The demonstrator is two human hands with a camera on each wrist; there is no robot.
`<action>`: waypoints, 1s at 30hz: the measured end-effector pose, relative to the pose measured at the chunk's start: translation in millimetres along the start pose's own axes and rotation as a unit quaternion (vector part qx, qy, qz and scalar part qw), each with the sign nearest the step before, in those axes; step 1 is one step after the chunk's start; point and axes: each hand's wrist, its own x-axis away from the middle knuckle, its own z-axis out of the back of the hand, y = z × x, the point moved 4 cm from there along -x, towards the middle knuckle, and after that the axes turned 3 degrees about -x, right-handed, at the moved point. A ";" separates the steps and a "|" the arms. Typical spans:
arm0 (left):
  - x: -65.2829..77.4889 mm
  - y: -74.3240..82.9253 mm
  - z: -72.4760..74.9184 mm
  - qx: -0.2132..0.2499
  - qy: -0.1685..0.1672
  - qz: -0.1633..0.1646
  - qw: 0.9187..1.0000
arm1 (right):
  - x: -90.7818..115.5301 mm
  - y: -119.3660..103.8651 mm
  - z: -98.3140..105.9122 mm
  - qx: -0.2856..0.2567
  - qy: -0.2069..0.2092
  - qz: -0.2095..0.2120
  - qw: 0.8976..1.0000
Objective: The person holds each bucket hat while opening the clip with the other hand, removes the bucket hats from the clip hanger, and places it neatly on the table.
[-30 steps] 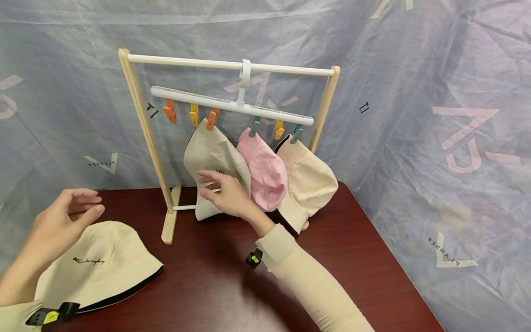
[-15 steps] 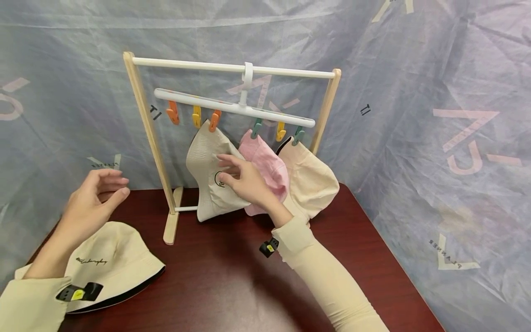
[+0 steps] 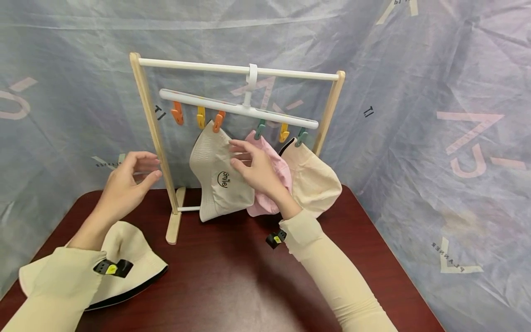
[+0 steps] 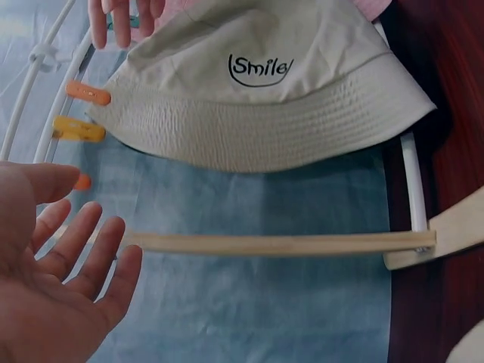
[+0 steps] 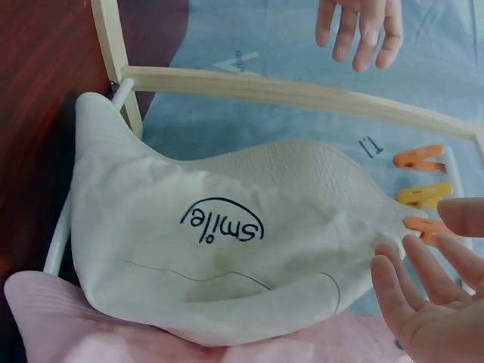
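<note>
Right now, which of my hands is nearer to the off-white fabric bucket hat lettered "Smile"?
Your right hand: it hovers at the upper right of the hat, contact unclear. Your left hand is farther off, left of the hat, appearing beside the pale wooden left post.

- Head view: above and behind left hand [image 3: 130, 184] and right hand [image 3: 260, 170], faces forward-down, widest, farthest back.
- Left wrist view: close, looks past left hand at hat [image 4: 261, 91]; rack [image 4: 287, 243] sideways.
- Right wrist view: close, past right hand; lettering inverted.
- Wrist views share hat, clips [image 4: 79, 129], rack post.
</note>
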 end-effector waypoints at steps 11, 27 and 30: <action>-23.5 9.4 -25.0 0.041 -0.017 -0.009 0.999 | -11.4 -5.8 10.4 0.009 0.032 0.001 0.999; -59.4 18.4 -46.7 0.053 -0.013 -0.036 0.998 | -28.9 -7.9 11.5 0.008 0.027 -0.028 0.999; -65.5 20.2 -50.0 0.047 -0.006 -0.030 0.998 | -31.9 -7.7 10.9 0.009 0.022 -0.039 0.999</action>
